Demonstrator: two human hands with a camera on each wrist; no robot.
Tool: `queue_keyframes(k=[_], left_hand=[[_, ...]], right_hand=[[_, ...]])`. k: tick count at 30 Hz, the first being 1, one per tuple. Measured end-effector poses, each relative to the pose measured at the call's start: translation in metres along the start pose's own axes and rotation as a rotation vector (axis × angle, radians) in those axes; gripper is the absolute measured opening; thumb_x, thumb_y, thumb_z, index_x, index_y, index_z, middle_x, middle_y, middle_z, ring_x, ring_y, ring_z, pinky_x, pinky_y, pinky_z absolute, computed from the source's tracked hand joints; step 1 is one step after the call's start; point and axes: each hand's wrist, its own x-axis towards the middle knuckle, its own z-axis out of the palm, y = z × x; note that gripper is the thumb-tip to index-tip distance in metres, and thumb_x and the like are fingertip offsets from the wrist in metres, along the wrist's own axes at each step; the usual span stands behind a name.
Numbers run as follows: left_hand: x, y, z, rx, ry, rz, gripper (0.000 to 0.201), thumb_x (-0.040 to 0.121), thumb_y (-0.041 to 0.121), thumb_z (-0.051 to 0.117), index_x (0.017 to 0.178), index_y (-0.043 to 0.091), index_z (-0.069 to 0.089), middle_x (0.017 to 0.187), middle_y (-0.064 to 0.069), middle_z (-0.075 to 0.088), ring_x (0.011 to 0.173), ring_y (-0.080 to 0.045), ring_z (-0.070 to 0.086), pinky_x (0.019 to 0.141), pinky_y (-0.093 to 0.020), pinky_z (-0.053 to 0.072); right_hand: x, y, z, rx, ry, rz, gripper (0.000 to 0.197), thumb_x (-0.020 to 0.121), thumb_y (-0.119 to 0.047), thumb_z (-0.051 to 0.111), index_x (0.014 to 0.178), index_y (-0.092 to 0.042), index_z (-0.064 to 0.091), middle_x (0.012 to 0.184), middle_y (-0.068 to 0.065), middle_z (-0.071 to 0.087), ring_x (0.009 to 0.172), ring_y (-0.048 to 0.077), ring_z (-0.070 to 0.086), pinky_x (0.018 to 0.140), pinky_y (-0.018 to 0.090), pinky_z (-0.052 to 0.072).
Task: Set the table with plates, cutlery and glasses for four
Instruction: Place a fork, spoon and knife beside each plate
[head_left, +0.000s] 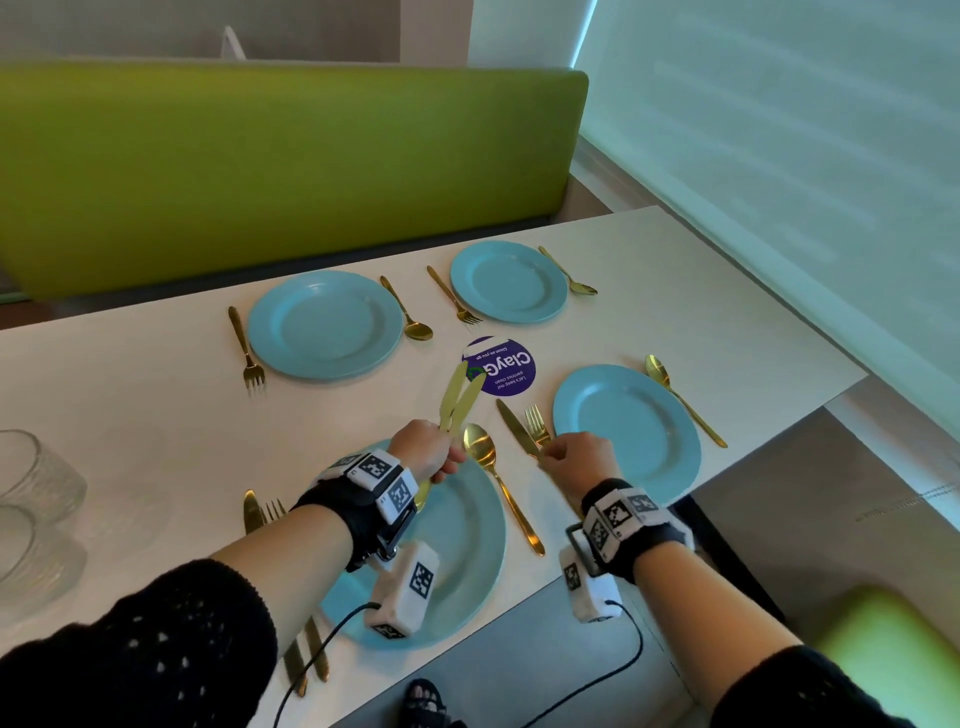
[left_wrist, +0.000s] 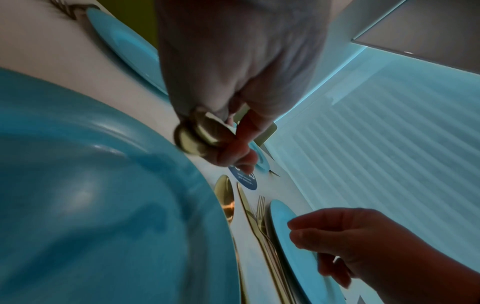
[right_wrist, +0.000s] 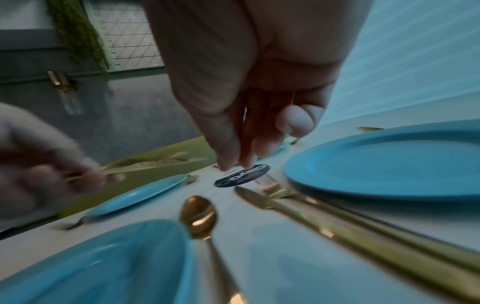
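Plates: four laid on the worktop (head_left: 649, 291). Near plate (head_left: 467, 545) and right plate (head_left: 623, 431) each have knife, fork, spoon; far two lack knives. Left hand (head_left: 423, 449) grips two knives (head_left: 457, 397) (presumably theirs). Right hand (head_left: 576, 457) hovers loosely curled, holding nothing, over the laid knife (head_left: 514, 428). Glasses (head_left: 31, 499) wait at left. Near plate overhangs the edge; the middle is free.

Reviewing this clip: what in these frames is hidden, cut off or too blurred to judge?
- Glasses: cut off by the head view's left edge; count unclear.
- Near-left knife and fork: the left forearm hides their middles in the head view.
- Knives held by the left hand: blurred in the right wrist view.
- Right hand: its grip is unclear in every view.
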Motion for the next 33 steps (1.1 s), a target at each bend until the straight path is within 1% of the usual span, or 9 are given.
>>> queue_keyframes(k=[9, 12, 15, 18, 19, 22, 27, 31, 33], left_hand=[[-0.035, -0.009, -0.053, 0.128, -0.209, 0.022, 0.022, 0.080, -0.008, 0.059, 0.068, 0.007, 0.047, 0.057, -0.010, 0.052, 0.045, -0.015, 0.041, 0.041, -0.021, 0.034], [-0.040, -0.011, -0.074, 0.180, -0.235, 0.018, 0.025, 0.079, -0.006, 0.057, 0.057, 0.006, 0.053, 0.055, -0.010, 0.055, 0.045, -0.016, 0.042, 0.045, -0.023, 0.036], [-0.043, -0.010, -0.087, 0.168, -0.242, 0.021, 0.018, 0.077, -0.006, 0.051, 0.062, 0.001, 0.058, 0.050, -0.007, 0.059, 0.045, -0.015, 0.044, 0.044, -0.021, 0.036], [-0.045, -0.006, -0.091, 0.187, -0.257, 0.028, 0.022, 0.075, -0.004, 0.045, 0.062, 0.001, 0.062, 0.058, -0.009, 0.061, 0.045, -0.015, 0.043, 0.043, -0.020, 0.034], [-0.044, -0.004, -0.092, 0.196, -0.258, 0.027, 0.023, 0.074, -0.004, 0.044, 0.061, 0.001, 0.062, 0.061, -0.011, 0.061, 0.045, -0.015, 0.042, 0.044, -0.020, 0.034], [-0.035, 0.003, -0.097, 0.151, -0.245, 0.026, 0.021, 0.073, -0.002, 0.046, 0.060, 0.002, 0.062, 0.076, -0.019, 0.063, 0.048, -0.016, 0.043, 0.045, -0.021, 0.034], [-0.005, 0.026, -0.109, -0.014, -0.173, 0.014, 0.010, 0.089, 0.007, 0.047, 0.081, 0.003, 0.053, 0.073, -0.011, 0.064, 0.037, -0.010, 0.048, 0.038, -0.018, 0.032], [0.029, 0.039, -0.134, -0.136, 0.006, 0.008, 0.032, 0.098, 0.031, 0.041, 0.114, 0.003, 0.042, 0.073, -0.006, 0.063, 0.044, -0.012, 0.041, 0.036, -0.016, 0.029], [0.044, 0.039, -0.149, -0.157, 0.123, 0.012, 0.036, 0.099, 0.035, 0.039, 0.117, 0.004, 0.040, 0.073, -0.005, 0.061, 0.046, -0.012, 0.037, 0.035, -0.016, 0.028]], right_hand=[[-0.051, -0.090, 0.046, -0.118, 0.008, -0.391, 0.026, 0.086, -0.013, 0.057, 0.105, -0.021, 0.073, 0.108, 0.002, 0.065, 0.101, 0.022, 0.061, 0.084, 0.028, 0.049], [-0.064, -0.107, 0.052, -0.192, 0.181, -0.511, 0.007, 0.068, -0.012, 0.073, 0.072, -0.018, 0.072, 0.080, 0.001, 0.065, 0.071, 0.023, 0.066, 0.056, 0.023, 0.046], [-0.068, -0.118, 0.054, -0.200, 0.204, -0.586, 0.029, 0.042, -0.017, 0.085, 0.056, -0.022, 0.060, 0.059, -0.007, 0.058, 0.042, 0.015, 0.057, 0.039, 0.015, 0.032], [-0.062, -0.124, 0.055, -0.182, 0.268, -0.762, 0.005, 0.058, -0.024, 0.062, 0.060, -0.023, 0.067, 0.062, -0.007, 0.063, 0.045, 0.014, 0.060, 0.037, 0.014, 0.042], [-0.055, -0.123, 0.057, -0.162, 0.281, -0.809, 0.016, 0.061, -0.026, 0.053, 0.059, -0.022, 0.068, 0.061, -0.006, 0.064, 0.046, 0.015, 0.061, 0.037, 0.016, 0.045], [-0.031, -0.125, 0.054, -0.179, 0.273, -0.874, 0.014, 0.063, -0.020, 0.057, 0.057, -0.020, 0.070, 0.060, -0.005, 0.065, 0.048, 0.017, 0.062, 0.039, 0.021, 0.049], [0.019, -0.140, 0.036, -0.226, 0.301, -0.890, 0.009, 0.060, -0.017, 0.068, 0.060, -0.024, 0.074, 0.060, -0.009, 0.067, 0.049, 0.014, 0.064, 0.039, 0.017, 0.048], [0.073, -0.152, 0.008, -0.275, 0.174, -0.574, 0.020, 0.090, -0.024, 0.059, 0.102, -0.021, 0.074, 0.103, 0.000, 0.070, 0.098, 0.022, 0.064, 0.079, 0.031, 0.051], [0.103, -0.160, -0.009, -0.259, 0.160, -0.432, 0.021, 0.091, -0.026, 0.057, 0.103, -0.022, 0.074, 0.105, 0.004, 0.069, 0.099, 0.024, 0.062, 0.078, 0.028, 0.049]])
